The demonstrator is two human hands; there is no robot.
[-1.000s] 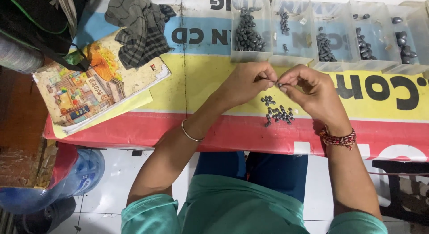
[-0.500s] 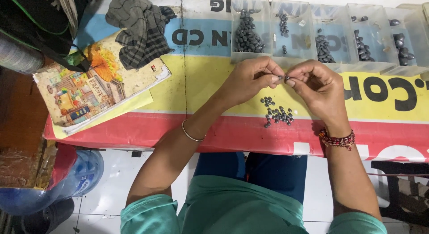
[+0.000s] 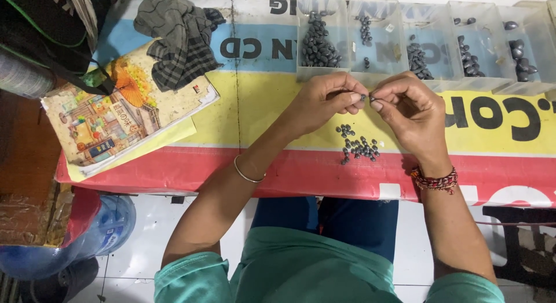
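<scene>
At the tabletop's left edge, an illustrated paper booklet lies partly under a crumpled grey checked cloth. Toward the front edge, a small heap of dark round beads sits below the hands. The left hand pinches one tiny dark bead between thumb and forefinger; the right hand pinches something too small to make out, its fingertips almost touching the left's. Clear plastic bead compartments line the back edge, cut off at right.
</scene>
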